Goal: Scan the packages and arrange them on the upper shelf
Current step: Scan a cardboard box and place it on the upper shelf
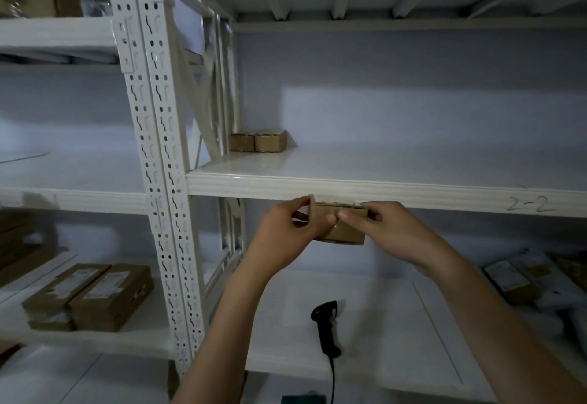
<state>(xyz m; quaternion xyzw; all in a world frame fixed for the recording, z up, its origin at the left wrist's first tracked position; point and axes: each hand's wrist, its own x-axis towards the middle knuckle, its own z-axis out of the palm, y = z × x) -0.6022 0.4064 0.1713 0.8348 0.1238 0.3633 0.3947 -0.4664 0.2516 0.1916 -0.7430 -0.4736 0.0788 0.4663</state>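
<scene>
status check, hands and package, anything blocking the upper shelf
Both hands, left hand and right hand, grip one small cardboard package just below the upper shelf edge. Scanner lies on lower shelf. Two boxes at back left; nothing blocking.

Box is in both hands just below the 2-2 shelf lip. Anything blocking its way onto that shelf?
Only the shelf's front edge, directly above the small cardboard box held by the left hand and right hand. The shelf surface is bare except two boxes at the back-left corner.
</scene>
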